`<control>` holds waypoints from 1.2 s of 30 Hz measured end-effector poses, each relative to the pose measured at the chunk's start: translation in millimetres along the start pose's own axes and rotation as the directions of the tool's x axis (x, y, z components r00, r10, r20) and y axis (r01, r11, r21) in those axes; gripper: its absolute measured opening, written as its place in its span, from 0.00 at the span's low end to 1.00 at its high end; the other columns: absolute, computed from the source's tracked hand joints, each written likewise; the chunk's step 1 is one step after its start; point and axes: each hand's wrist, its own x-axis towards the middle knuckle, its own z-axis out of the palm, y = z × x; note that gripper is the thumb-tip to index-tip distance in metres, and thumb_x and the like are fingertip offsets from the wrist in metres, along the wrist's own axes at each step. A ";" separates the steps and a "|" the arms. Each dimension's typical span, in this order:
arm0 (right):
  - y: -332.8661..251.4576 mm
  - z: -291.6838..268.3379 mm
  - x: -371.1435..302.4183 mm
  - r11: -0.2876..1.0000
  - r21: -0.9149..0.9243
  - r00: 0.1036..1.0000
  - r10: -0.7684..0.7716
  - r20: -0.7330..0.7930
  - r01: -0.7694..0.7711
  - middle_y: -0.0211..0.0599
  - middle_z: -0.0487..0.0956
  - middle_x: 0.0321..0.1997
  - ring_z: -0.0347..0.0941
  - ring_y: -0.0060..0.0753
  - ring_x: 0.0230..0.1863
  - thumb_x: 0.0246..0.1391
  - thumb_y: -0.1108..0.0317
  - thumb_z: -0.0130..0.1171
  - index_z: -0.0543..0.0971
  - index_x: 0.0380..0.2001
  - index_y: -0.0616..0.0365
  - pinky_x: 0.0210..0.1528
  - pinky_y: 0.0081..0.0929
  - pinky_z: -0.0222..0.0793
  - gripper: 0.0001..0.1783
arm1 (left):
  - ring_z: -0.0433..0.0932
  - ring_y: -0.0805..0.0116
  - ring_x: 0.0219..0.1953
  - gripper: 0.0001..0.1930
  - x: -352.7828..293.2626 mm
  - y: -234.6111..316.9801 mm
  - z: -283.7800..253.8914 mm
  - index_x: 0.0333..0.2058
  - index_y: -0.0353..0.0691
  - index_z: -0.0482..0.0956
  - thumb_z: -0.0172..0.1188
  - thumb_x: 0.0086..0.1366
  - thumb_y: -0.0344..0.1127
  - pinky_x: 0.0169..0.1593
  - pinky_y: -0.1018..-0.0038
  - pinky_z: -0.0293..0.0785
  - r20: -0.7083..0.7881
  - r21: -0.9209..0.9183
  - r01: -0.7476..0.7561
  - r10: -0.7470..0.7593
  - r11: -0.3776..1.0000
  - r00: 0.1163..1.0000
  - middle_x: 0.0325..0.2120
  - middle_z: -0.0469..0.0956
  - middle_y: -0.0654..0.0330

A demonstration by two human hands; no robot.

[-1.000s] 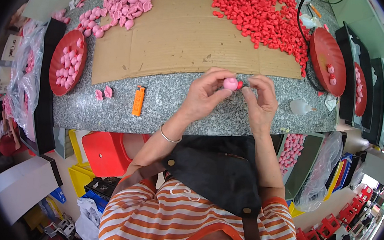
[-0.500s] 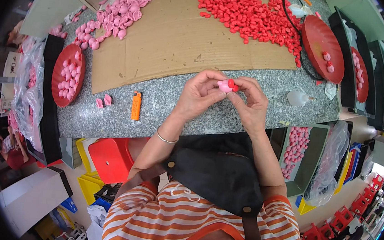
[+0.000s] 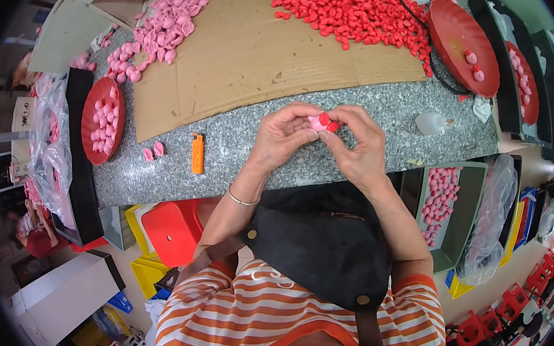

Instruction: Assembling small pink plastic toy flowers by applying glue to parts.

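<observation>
Above the near part of the grey speckled worktop, my left hand (image 3: pixel 281 135) and my right hand (image 3: pixel 359 147) meet. Fingertips of both pinch a small pink rounded toy piece (image 3: pixel 315 125) with red parts on it. The left fingers grip its pink side, while the right thumb and fingers press at the red parts. Fingers partly cover it. On the worktop left of my hands lie an orange lighter (image 3: pixel 197 154) and two loose pink shell-like pieces (image 3: pixel 153 152).
Cardboard (image 3: pixel 234 64) carries heaped pink pieces (image 3: pixel 165 21) and red pieces (image 3: pixel 350 14). Red plates stand left (image 3: pixel 116 139) and right (image 3: pixel 460 41), holding pink pieces. A squeeze bottle (image 3: pixel 431 124) lies at right. Below the worktop edge, a drawer (image 3: pixel 451 254) holds pink-and-red pieces.
The view has shifted slightly. Between my fingertips the toy piece has turned a little, with its two red parts now side by side. Both hands keep hold of it.
</observation>
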 end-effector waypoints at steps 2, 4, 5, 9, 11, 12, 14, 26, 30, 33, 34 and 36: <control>-2.0 -5.4 0.8 1.000 -0.015 1.000 -0.019 0.010 0.019 0.37 0.74 0.36 0.72 0.29 0.37 0.40 0.78 0.63 0.76 0.36 0.63 0.40 0.23 0.69 0.15 | 0.73 0.67 0.47 0.16 -3.0 -1.4 0.7 0.44 0.30 0.72 0.57 0.55 0.19 0.52 0.72 0.70 0.006 -0.044 0.007 -0.007 0.999 1.000 0.43 0.71 0.56; -2.6 -15.9 2.8 0.972 0.212 0.978 0.056 0.202 -0.099 0.36 0.75 0.36 0.73 0.27 0.37 0.44 0.78 0.61 0.77 0.38 0.64 0.41 0.22 0.70 0.13 | 0.73 0.66 0.46 0.16 -5.6 -0.9 1.2 0.44 0.30 0.72 0.57 0.55 0.20 0.52 0.71 0.69 0.010 -0.088 0.014 -0.013 0.996 1.000 0.42 0.72 0.56; 0.8 -19.2 1.5 0.972 0.213 0.977 0.056 0.204 -0.100 0.36 0.75 0.36 0.73 0.27 0.37 0.44 0.78 0.61 0.77 0.38 0.64 0.41 0.22 0.70 0.13 | 0.73 0.66 0.46 0.16 -6.6 0.4 1.2 0.44 0.31 0.72 0.57 0.56 0.22 0.52 0.70 0.69 0.044 -0.097 0.012 -0.008 0.995 0.999 0.42 0.72 0.56; 5.4 -22.5 -4.3 0.774 0.466 0.895 0.297 0.332 -0.429 0.36 0.75 0.37 0.75 0.24 0.38 0.51 0.77 0.56 0.78 0.34 0.67 0.41 0.19 0.74 0.06 | 0.73 0.65 0.47 0.16 -13.6 1.3 -1.6 0.46 0.32 0.72 0.57 0.57 0.24 0.53 0.70 0.68 0.122 -0.139 0.116 -0.099 0.984 0.988 0.42 0.71 0.57; 6.1 -23.9 -7.0 0.789 0.409 0.879 0.335 0.340 -0.459 0.35 0.77 0.34 0.76 0.23 0.34 0.51 0.77 0.57 0.78 0.35 0.67 0.38 0.19 0.74 0.07 | 0.73 0.65 0.46 0.15 -17.9 5.9 3.2 0.45 0.32 0.72 0.56 0.58 0.24 0.52 0.70 0.70 0.081 -0.164 0.162 -0.150 0.973 0.985 0.41 0.72 0.56; 6.2 -24.6 -9.9 0.787 0.405 0.875 0.339 0.347 -0.465 0.35 0.77 0.34 0.76 0.23 0.34 0.51 0.77 0.57 0.78 0.35 0.67 0.38 0.19 0.74 0.07 | 0.74 0.66 0.46 0.15 -19.8 9.4 6.5 0.45 0.32 0.72 0.56 0.58 0.24 0.50 0.72 0.71 0.067 -0.161 0.205 -0.197 0.965 0.978 0.42 0.72 0.58; 5.6 -24.5 -13.9 0.764 0.378 0.841 0.390 0.376 -0.523 0.35 0.79 0.30 0.76 0.22 0.32 0.50 0.76 0.59 0.77 0.36 0.67 0.37 0.19 0.74 0.09 | 0.74 0.68 0.45 0.15 -25.2 13.1 9.4 0.45 0.33 0.73 0.57 0.58 0.23 0.48 0.74 0.72 0.042 -0.162 0.243 -0.240 0.956 0.970 0.43 0.72 0.59; -10.7 -26.4 -88.7 0.600 0.279 0.636 0.539 0.553 -0.750 0.37 0.80 0.30 0.76 0.20 0.31 0.50 0.77 0.58 0.77 0.35 0.66 0.36 0.17 0.74 0.08 | 0.77 0.73 0.38 0.12 -98.0 9.1 34.5 0.42 0.33 0.72 0.56 0.58 0.22 0.40 0.79 0.73 -0.025 -0.124 0.578 -0.585 0.807 0.811 0.35 0.78 0.57; -10.3 -24.7 -115.4 0.553 0.235 0.576 0.594 0.561 -0.799 0.37 0.80 0.29 0.76 0.19 0.30 0.50 0.76 0.58 0.77 0.33 0.66 0.35 0.17 0.74 0.06 | 0.76 0.76 0.35 0.08 -122.8 -8.9 39.9 0.38 0.36 0.72 0.56 0.59 0.24 0.37 0.81 0.71 0.047 -0.192 0.587 -0.590 0.786 0.806 0.35 0.78 0.58; -14.1 -20.7 -135.6 0.487 0.200 0.507 0.653 0.563 -0.850 0.37 0.80 0.29 0.77 0.20 0.28 0.50 0.76 0.57 0.77 0.32 0.65 0.33 0.18 0.75 0.05 | 0.75 0.78 0.33 0.06 -145.6 -22.1 42.1 0.36 0.37 0.71 0.56 0.59 0.24 0.35 0.82 0.71 0.042 -0.198 0.578 -0.583 0.791 0.812 0.34 0.78 0.60; -11.7 -18.0 -144.8 0.465 0.199 0.490 0.670 0.558 -0.863 0.37 0.80 0.28 0.77 0.20 0.28 0.51 0.76 0.57 0.77 0.31 0.65 0.32 0.18 0.76 0.05 | 0.75 0.78 0.32 0.06 -153.0 -27.3 41.9 0.36 0.37 0.71 0.56 0.59 0.25 0.35 0.82 0.70 0.072 -0.193 0.589 -0.587 0.785 0.806 0.33 0.78 0.60; -11.1 -14.9 -156.7 0.440 0.195 0.468 0.687 0.555 -0.877 0.38 0.80 0.28 0.77 0.21 0.27 0.51 0.76 0.57 0.77 0.31 0.64 0.31 0.19 0.76 0.04 | 0.74 0.79 0.31 0.06 -164.4 -33.6 43.1 0.35 0.37 0.71 0.57 0.59 0.25 0.34 0.82 0.70 0.099 -0.191 0.600 -0.593 0.777 0.799 0.33 0.77 0.60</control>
